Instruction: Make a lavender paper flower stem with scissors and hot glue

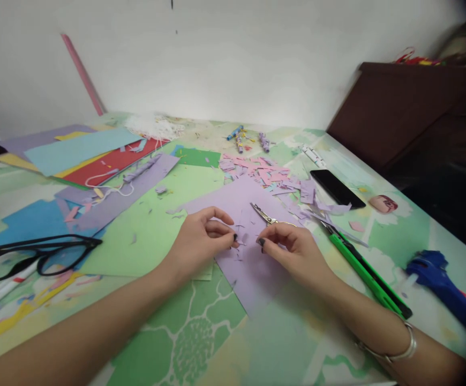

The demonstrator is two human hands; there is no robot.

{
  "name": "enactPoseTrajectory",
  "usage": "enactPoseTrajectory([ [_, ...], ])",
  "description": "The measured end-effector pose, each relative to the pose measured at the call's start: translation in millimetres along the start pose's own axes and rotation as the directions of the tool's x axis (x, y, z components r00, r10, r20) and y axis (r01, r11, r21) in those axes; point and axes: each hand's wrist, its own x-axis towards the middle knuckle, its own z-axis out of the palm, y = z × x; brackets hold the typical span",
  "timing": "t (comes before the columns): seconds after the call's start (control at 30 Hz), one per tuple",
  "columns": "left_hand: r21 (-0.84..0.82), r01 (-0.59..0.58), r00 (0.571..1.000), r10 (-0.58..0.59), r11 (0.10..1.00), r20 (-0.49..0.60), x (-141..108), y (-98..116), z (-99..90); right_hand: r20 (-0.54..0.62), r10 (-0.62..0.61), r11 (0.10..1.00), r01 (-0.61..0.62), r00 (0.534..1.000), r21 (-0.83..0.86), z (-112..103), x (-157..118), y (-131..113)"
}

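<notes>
Over a sheet of purple paper, my two hands face each other with a small gap between their fingertips. My left hand has its fingers curled and the thumb drawn in against them; whatever it may pinch is too small to name. Thumb and index finger of my right hand are pressed together, also over something I cannot make out. Metal scissors show just behind the right hand, blades pointing up and left, their handles partly hidden by it. Tiny purple paper scraps lie on the sheet below the fingertips.
Light green paper lies at left, beside black-framed glasses and stacked coloured sheets. Pink and purple strips are heaped behind. A green cutter, a phone and a blue tool are at right.
</notes>
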Motion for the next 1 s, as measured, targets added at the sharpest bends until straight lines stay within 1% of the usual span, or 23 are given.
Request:
enactPoseTrajectory([
  [0.07,0.078,-0.043,0.997,0.048,0.996,-0.054,-1.2,3.0,-6.9,-0.007,0.004,1.0,-0.004,1.0,-0.008,-1.1,-0.1,1.5],
  [0.13,0.165,-0.066,0.989,0.087,0.984,-0.123,-3.4,4.3,-18.4,0.002,0.003,1.0,-0.003,1.0,-0.002,-0.8,-0.3,3.1],
  [0.27,0.324,-0.018,0.957,0.11,0.946,-0.27,-10.4,-2.3,-52.0,0.046,-0.013,1.0,0.012,0.999,0.017,2.9,-1.7,4.4],
  [0.37,0.394,0.053,0.945,0.082,0.917,-0.317,-13.6,-14.2,-75.5,0.062,-0.019,1.0,0.018,0.998,0.016,5.0,-3.3,3.5],
  [0.43,0.437,0.067,0.952,0.074,0.897,-0.297,-13.4,-22.2,-85.3,0.062,-0.017,1.0,0.016,0.998,0.013,5.6,-3.8,2.9],
  [0.53,0.517,0.038,0.96,0.113,0.855,-0.257,-11.6,-28.5,-89.4,0.061,-0.011,1.0,0.01,0.998,0.021,5.9,-3.5,2.8],
  [0.67,0.624,0.001,0.954,0.187,0.781,-0.235,-12.6,-26.1,-84.8,0.06,-0.011,0.999,0.009,0.998,0.043,6.1,-2.6,2.6],
  [0.73,0.646,-0.003,0.949,0.206,0.764,-0.239,-14.4,-25.0,-83.7,0.06,-0.009,0.999,0.007,0.998,0.045,5.8,-2.7,2.4],
  [0.87,0.62,-0.021,0.938,0.231,0.784,-0.26,-15.5,-28.5,-89.5,0.059,-0.016,0.999,0.013,0.998,0.051,5.8,-3.4,4.4],
  [1.0,0.571,-0.004,0.931,0.212,0.821,-0.298,-15.4,-29.8,-100.3,0.049,-0.011,0.998,0.007,0.999,0.068,5.9,-1.2,3.1],
])
